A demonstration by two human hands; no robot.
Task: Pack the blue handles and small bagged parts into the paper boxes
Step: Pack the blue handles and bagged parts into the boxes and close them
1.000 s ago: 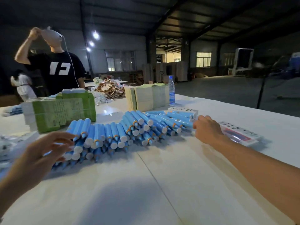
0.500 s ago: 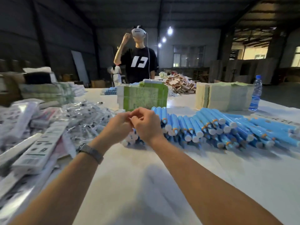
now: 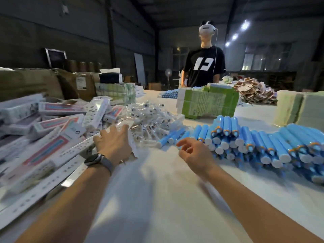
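Now left hand (image 3: pixel 113 146) touches bagged parts (image 3: pixel 150 118)

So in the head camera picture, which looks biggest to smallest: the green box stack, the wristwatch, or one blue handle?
1. Green box stack
2. One blue handle and the wristwatch look alike; the watch is nearer, so unsure.

person in black shirt, headset (image 3: pixel 204 67) | brown cartons (image 3: pixel 52 81) | standing fan (image 3: pixel 168 73) | white table (image 3: pixel 166 199)

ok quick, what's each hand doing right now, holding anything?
Left hand: open, fingers spread, reaching to the bagged parts, gripping nothing.
Right hand: open, fingers loosely curled, empty, beside the blue handles.
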